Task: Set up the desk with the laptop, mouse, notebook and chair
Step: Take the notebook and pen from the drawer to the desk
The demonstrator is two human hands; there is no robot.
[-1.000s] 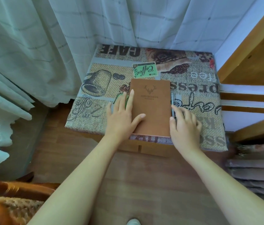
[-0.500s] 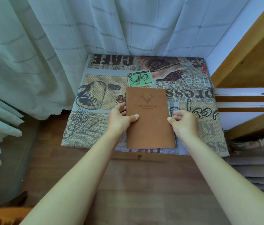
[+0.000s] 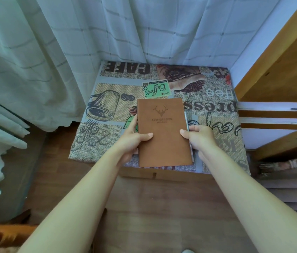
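Note:
A brown notebook (image 3: pixel 163 132) with a deer-head stamp on its cover is held just above a low cushioned stool (image 3: pixel 107 141) printed with coffee motifs. My left hand (image 3: pixel 131 141) grips its left edge, thumb on the cover. My right hand (image 3: pixel 198 137) grips the right edge, thumb on top, and also pinches a thin silver pen (image 3: pixel 186 121) that runs along that edge. No laptop, mouse or desk is in view.
White checked curtains (image 3: pixel 107 42) hang behind and left of the stool. A wooden frame with slats (image 3: pixel 275 114) rises at the right. Folded fabric (image 3: pixel 290 189) is stacked at the lower right. The wooden floor (image 3: pixel 153 207) lies below my arms.
Both hands went from lying flat on the notebook to gripping its edges. The notebook and pen have come up off the stool toward me.

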